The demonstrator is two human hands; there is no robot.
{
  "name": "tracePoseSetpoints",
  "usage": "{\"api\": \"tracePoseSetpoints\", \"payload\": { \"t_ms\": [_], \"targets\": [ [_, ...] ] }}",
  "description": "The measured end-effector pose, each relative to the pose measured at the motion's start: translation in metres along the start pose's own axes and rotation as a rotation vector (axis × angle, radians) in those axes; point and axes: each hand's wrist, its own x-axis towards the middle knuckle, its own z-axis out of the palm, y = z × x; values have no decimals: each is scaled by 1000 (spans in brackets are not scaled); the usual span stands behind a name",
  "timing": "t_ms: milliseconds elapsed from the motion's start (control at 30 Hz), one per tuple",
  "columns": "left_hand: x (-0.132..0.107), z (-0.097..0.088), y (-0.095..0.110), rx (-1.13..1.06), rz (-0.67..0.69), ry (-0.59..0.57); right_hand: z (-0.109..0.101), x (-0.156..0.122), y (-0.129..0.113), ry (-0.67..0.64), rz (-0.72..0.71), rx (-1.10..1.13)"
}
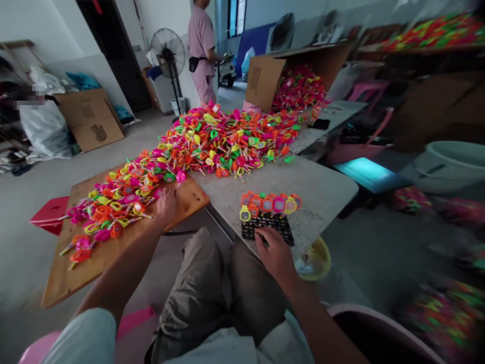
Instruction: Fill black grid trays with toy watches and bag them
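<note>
My left hand reaches into a spread of small bright plastic toy watches on a wooden board; its fingers curl down among them and are partly hidden. My right hand rests on a black grid tray at the near edge of the grey table, fingers bent over the tray's near side. A row of toy watches stands along the tray's far edge. A big heap of the same toys covers the table beyond.
An open cardboard box spills more toys at the far end. A person in pink stands by a floor fan. A yellow bowl sits under the table edge; a red stool is left, tubs right.
</note>
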Motion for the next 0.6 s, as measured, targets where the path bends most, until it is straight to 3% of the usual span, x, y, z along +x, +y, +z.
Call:
{"api": "tracePoseSetpoints", "payload": {
  "t_ms": [100,167,300,433,600],
  "targets": [
    [-53,13,42,-150,159,-14,-8,-3,-21,-92,108,141],
    [-94,21,75,-482,363,-29,-12,-4,-33,-166,182,270],
    [-154,29,133,-735,551,-271,-18,-6,-42,-233,221,377],
    [-161,42,153,-729,551,-347,-21,-3,-24,-222,271,314],
    [-138,75,146,-628,330,-183,-12,18,17,-83,409,156]
  ]
}}
